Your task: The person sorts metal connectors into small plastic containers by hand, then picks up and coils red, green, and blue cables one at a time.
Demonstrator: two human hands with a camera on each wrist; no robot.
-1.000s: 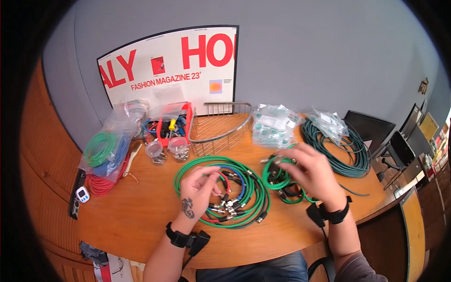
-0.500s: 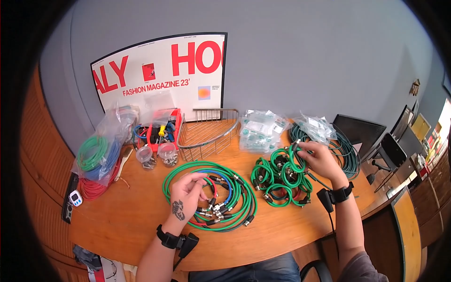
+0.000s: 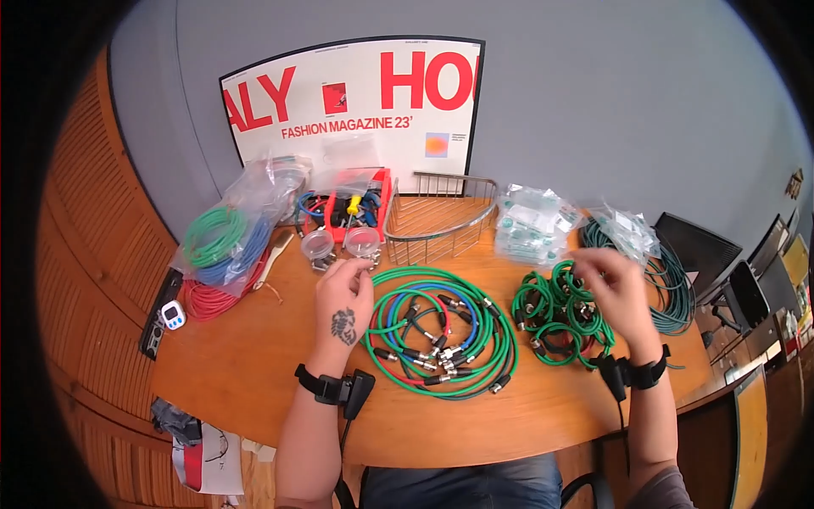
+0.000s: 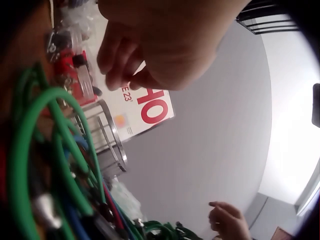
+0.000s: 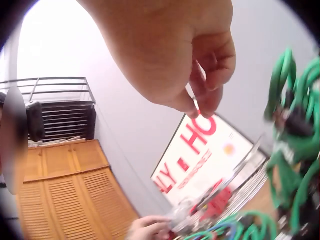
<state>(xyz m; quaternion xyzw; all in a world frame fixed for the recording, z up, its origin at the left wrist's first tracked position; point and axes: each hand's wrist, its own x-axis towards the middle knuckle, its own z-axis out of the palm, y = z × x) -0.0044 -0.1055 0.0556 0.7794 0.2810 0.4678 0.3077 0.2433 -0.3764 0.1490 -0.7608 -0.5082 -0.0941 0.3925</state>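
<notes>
My left hand point(image 3: 343, 310) hovers beside the left edge of a large cable coil point(image 3: 508, 339), its fingers loosely bent. Nothing shows between its fingers in the left wrist view. The coil is mainly green, with blue, red and black cables and metal-ended connectors point(image 3: 445, 359) gathered inside. My right hand point(image 3: 621, 293) is raised beside a pile of small green cable coils point(image 3: 555, 331) and overlaps its right side in the head view. In the right wrist view its fingers point(image 5: 212, 97) are relaxed and empty, with the green coils off to the right.
Behind the coils stand a wire corner basket point(image 3: 441, 233), a red bin point(image 3: 383, 204) of parts and two small clear cups point(image 3: 363, 242). Bagged cables point(image 3: 216, 237) lie left. Plastic packets point(image 3: 534, 225) and a dark green cable coil point(image 3: 674, 297) lie right. A white timer point(image 3: 173, 316) sits far left.
My right hand has let go of a small green cable coil on the pile and lifted off. My left hand has drawn back from the large coil to its left side. The head view has swung.
</notes>
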